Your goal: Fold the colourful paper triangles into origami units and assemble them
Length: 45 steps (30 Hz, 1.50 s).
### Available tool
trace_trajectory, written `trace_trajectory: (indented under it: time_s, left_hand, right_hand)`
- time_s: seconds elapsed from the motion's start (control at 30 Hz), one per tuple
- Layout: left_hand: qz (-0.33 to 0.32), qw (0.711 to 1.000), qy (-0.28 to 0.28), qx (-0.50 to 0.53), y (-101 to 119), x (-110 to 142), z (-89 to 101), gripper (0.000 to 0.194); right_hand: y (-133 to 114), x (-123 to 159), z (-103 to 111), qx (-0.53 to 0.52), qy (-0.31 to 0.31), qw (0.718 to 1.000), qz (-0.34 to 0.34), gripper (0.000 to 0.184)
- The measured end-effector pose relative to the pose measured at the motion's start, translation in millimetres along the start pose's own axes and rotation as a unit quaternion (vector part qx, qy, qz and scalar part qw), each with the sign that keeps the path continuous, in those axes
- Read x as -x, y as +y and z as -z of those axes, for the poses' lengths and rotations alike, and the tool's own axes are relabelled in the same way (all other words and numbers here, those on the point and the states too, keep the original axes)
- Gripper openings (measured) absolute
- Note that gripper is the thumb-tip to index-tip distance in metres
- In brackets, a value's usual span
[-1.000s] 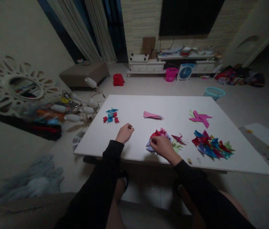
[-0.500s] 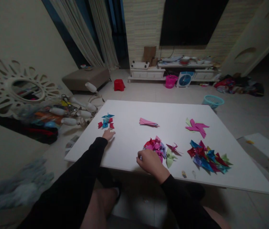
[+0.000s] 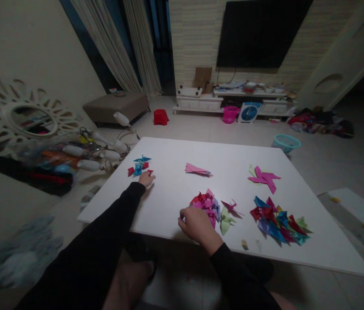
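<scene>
On the left of the white table (image 3: 169,150), my left hand (image 3: 147,179) reaches over a small cluster of folded paper, its fingers apart. Its fingertips are beside a red folded paper piece (image 3: 150,172), partly covering it; contact is unclear. Blue folded papers (image 3: 138,167) lie just beyond. My right hand (image 3: 196,224) is curled with thumb and fingers together, at the near left side of a heap of pink, red and purple folded papers (image 3: 208,202). Anything inside its grasp is hidden. A magenta paper crane (image 3: 232,207) and a green paper crane (image 3: 226,220) lie right of the heap.
A stack of pink folded strips (image 3: 197,169) lies mid-table. Crossed magenta and green strips (image 3: 264,177) are at the far right, with a multicoloured heap of paper cranes (image 3: 280,220) nearer. A lamp with white shades (image 3: 91,165) stands off the left edge.
My left hand has shifted closer to the red piece and now partly covers it. The right hand stays curled by the heap. The whole view has tilted slightly.
</scene>
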<state>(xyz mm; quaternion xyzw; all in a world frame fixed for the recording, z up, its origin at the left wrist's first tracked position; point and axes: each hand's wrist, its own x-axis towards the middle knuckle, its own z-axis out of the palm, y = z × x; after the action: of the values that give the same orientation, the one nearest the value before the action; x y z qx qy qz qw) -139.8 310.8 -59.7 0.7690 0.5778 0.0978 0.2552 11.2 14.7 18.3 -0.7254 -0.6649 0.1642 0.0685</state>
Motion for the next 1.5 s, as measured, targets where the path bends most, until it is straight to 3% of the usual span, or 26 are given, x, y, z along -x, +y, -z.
trace_trajectory:
  time_s: [0.17,0.3,0.43,0.53,0.6,0.67,0.8,0.9,1.17,1.37,1.43,1.5]
  left_hand:
    - [-0.018,0.995,-0.034,0.091,28.2,44.8,13.2,0.034]
    - [-0.058,0.984,-0.058,0.156,63.0,95.2,19.5,0.036]
    - [-0.152,0.946,-0.114,0.262,101.5,153.8,14.2,0.034]
    - [-0.175,0.941,-0.144,0.252,122.7,179.2,2.5,0.027]
    - [-0.172,0.941,-0.17,0.235,130.5,181.1,-6.0,0.023]
    - [-0.168,0.939,-0.186,0.236,134.2,174.3,-13.6,0.02]
    - [-0.157,0.926,-0.213,0.27,138.6,157.3,-22.9,0.015]
    - [-0.165,0.914,-0.245,0.277,143.5,153.2,-24.2,0.013]
    - [-0.174,0.915,-0.275,0.237,138.4,162.0,-19.6,0.015]
    - [-0.175,0.913,-0.303,0.209,124.2,168.6,-21.9,0.014]
    - [-0.181,0.918,-0.29,0.204,123.6,167.9,-22.5,0.018]
    - [-0.186,0.933,-0.232,0.201,124.1,165.4,-22.2,0.026]
  right_hand:
    - [6.4,0.6,8.2,-0.008,0.012,1.0,-0.001,0.024]
    - [21.3,2.6,20.7,-0.046,0.042,0.998,-0.024,0.022]
    - [37.4,9.0,31.6,-0.098,0.155,0.982,-0.053,0.019]
    - [46.4,15.7,36.9,-0.16,0.285,0.937,-0.12,0.023]
    - [51.7,19.4,39.8,-0.204,0.335,0.912,-0.122,0.023]
    - [56.9,22.0,41.8,-0.231,0.331,0.911,-0.076,0.018]
    - [64.5,22.6,40.0,-0.193,0.264,0.944,0.03,0.008]
    - [63.9,19.0,35.5,-0.129,0.218,0.964,0.076,0.012]
    - [49.3,13.3,27.1,-0.07,0.153,0.981,0.095,0.002]
    - [37.3,16.4,18.6,-0.033,0.126,0.985,0.108,0.011]
    - [37.5,15.5,18.3,-0.024,0.127,0.986,0.101,0.012]
    - [43.3,13.8,19.9,-0.015,0.132,0.988,0.077,0.013]
